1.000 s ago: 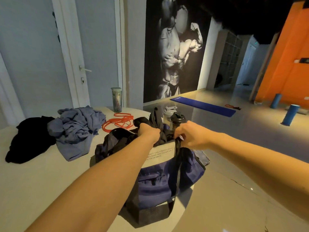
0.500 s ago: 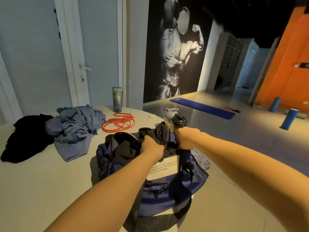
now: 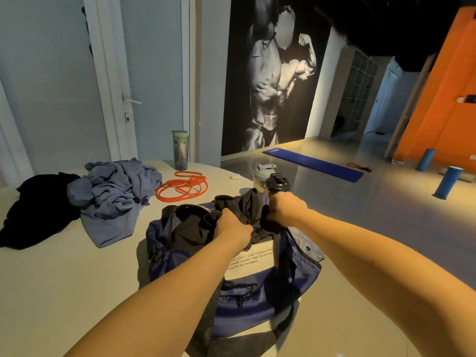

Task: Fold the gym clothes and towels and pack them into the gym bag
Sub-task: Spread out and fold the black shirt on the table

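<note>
Clothing, one black garment (image 3: 242,204), sat bunched over the gym bag (image 3: 257,313) mouth, with left grip (image 3: 233,226) and right grip (image 3: 286,208) both curled tight on it.

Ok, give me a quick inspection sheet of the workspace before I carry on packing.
Surface: pale table with a curved far edge.
Job's things: navy gym bag open, black garment bunched in its mouth; unfolded blue clothes pile and black clothes pile at left.
Clutter: orange resistance band, tall tumbler, clear shaker bottle and black-lidded shaker bottle behind the bag, small white object.
Grippers: left hand grips the black garment; right hand seems to grip the gym bag's far rim.
Cables: nothing seen.
Surroundings: closed door, wall poster, blue mat and foam rollers on the floor, orange wall.
</note>
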Demonstrator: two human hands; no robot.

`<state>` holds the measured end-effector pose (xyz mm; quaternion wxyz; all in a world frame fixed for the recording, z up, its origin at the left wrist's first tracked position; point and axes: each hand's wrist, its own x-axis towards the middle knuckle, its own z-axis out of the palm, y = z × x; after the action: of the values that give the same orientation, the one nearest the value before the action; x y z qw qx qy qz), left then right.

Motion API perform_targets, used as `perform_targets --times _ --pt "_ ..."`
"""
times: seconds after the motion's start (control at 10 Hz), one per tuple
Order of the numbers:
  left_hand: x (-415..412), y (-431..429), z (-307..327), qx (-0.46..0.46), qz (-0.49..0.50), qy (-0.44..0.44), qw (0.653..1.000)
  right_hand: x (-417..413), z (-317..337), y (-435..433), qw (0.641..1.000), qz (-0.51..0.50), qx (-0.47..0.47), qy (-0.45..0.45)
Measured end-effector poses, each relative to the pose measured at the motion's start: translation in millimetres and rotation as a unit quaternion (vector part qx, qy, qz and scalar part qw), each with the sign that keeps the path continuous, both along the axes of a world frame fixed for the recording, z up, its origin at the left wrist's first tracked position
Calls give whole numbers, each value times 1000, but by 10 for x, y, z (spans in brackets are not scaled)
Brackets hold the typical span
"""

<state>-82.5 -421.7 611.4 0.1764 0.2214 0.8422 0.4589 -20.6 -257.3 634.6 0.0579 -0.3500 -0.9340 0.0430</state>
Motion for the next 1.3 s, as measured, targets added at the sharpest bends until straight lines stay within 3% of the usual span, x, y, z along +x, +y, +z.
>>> perform_targets --times 0.2,0.3,0.4,0.5,0.6,0.8,0.9,1.0,1.1,1.2,1.3 --pt "-100 37 160 -35 -84 64 994 44 155 150 970 -34 -112 211" --pt "-145 51 272 -79 -145 84 983 35 215 125 946 -32 -158 282" --pt "-173 95 301 -156 -205 90 962 24 270 88 940 2 -168 297" --pt "-196 197 243 -147 -190 78 968 33 299 75 942 25 -166 291" --pt "-176 351 173 -30 -64 5 997 60 350 120 940 17 -158 302" --pt "-59 564 -33 28 -27 -159 986 170 348 128 981 37 -44 185" --pt "-83 609 -79 86 21 -176 980 201 315 88 989 45 -4 139" --pt "-48 590 -97 110 47 -200 972 232 300 39 992 58 -21 110" --pt "5 614 -75 94 10 -240 966 303 307 -45 991 87 7 103" --pt "-27 522 -6 54 15 -215 975 393 290 -216 976 159 -15 146" --pt "-71 471 -84 32 -3 -163 986 480 226 -379 969 217 -64 98"
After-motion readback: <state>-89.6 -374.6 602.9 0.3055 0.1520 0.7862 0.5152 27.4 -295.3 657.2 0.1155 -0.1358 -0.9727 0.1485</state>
